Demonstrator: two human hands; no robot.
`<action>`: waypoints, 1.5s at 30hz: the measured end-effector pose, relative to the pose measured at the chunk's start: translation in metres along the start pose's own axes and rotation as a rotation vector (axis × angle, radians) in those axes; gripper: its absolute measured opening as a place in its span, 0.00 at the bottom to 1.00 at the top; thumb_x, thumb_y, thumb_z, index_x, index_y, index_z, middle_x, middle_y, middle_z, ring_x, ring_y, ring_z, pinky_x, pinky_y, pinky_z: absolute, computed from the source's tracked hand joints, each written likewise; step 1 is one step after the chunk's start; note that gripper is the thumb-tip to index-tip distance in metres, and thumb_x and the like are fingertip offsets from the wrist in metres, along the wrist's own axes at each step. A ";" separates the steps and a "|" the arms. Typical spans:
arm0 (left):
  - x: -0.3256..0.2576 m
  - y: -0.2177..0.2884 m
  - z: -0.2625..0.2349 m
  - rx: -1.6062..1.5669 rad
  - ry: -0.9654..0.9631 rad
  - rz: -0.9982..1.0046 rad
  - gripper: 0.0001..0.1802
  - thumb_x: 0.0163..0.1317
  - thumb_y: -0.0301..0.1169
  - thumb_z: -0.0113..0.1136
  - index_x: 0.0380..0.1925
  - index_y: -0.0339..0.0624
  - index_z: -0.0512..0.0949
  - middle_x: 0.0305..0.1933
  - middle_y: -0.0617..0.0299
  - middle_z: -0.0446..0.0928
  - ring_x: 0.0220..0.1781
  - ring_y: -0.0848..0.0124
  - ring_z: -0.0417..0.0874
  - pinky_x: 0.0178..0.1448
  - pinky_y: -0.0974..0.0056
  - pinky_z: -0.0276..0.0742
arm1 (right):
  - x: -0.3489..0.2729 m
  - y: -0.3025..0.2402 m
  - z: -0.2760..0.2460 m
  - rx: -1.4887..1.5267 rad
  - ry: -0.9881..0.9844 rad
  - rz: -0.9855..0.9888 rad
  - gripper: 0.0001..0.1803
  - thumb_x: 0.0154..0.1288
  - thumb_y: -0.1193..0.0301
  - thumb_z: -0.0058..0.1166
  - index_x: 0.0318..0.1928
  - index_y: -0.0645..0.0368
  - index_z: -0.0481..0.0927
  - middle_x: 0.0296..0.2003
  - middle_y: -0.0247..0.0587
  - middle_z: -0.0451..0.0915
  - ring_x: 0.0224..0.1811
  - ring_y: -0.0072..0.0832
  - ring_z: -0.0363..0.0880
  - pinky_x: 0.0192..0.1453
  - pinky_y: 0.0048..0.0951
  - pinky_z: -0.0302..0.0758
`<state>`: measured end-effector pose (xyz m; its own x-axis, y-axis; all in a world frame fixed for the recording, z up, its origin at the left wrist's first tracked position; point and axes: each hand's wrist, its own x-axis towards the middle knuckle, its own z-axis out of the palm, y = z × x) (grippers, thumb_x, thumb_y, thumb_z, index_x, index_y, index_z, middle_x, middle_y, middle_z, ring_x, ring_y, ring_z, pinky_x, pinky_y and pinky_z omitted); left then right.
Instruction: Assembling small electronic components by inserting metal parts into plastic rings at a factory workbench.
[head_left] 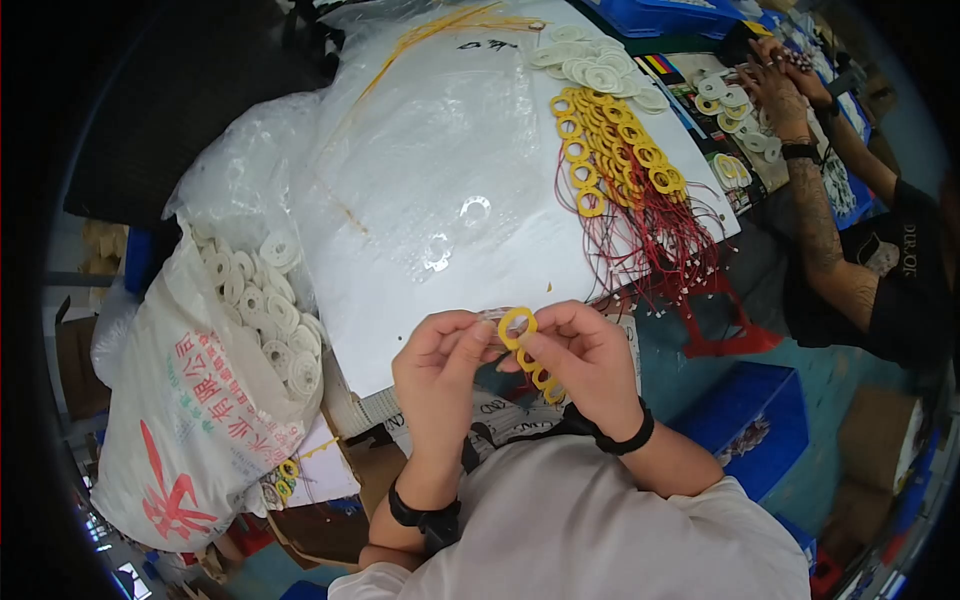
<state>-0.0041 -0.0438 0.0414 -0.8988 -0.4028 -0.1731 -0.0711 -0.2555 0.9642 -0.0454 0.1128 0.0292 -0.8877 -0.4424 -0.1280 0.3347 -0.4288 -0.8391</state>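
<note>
Plastic-covered tabletop (420,200) lies beyond both hands. Left hand (437,365) and right hand (590,360) fingers pinch one yellow ring (517,326) between them; uneven pull could let it slip or tangle the strip (540,378) below.

A white worktop (400,260) covered with clear plastic sheet (420,120) fills the middle, under even, bright light. The floor (830,370) is teal, with blue crates (750,415) and cardboard boxes (875,440) standing on it to the right. A dark panel (190,90) lies beyond the worktop at upper left.
</note>
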 end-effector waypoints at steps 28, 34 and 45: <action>-0.012 -0.002 -0.021 -0.076 -0.060 -0.035 0.10 0.74 0.21 0.58 0.51 0.27 0.81 0.44 0.55 0.88 0.44 0.75 0.88 0.51 0.71 0.84 | 0.008 0.019 0.014 -0.274 0.060 -0.004 0.06 0.77 0.74 0.59 0.46 0.64 0.79 0.38 0.35 0.85 0.39 0.15 0.83 0.44 0.18 0.79; -0.017 -0.008 -0.019 -0.110 -0.047 -0.022 0.10 0.73 0.21 0.60 0.52 0.28 0.80 0.48 0.54 0.87 0.48 0.75 0.87 0.54 0.72 0.82 | 0.009 0.022 0.017 -0.255 0.092 0.038 0.06 0.77 0.73 0.59 0.46 0.65 0.79 0.38 0.36 0.86 0.39 0.16 0.83 0.43 0.18 0.79; -0.008 -0.029 -0.014 -0.147 0.036 0.028 0.06 0.72 0.21 0.62 0.45 0.31 0.79 0.50 0.50 0.87 0.50 0.74 0.87 0.53 0.69 0.82 | 0.016 0.029 0.014 -0.198 0.080 0.055 0.09 0.75 0.74 0.61 0.47 0.63 0.75 0.40 0.36 0.84 0.41 0.15 0.83 0.45 0.17 0.78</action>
<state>0.0112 -0.0457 0.0120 -0.8833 -0.4419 -0.1564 0.0201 -0.3690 0.9292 -0.0452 0.0826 0.0106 -0.8947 -0.3935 -0.2114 0.3217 -0.2392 -0.9161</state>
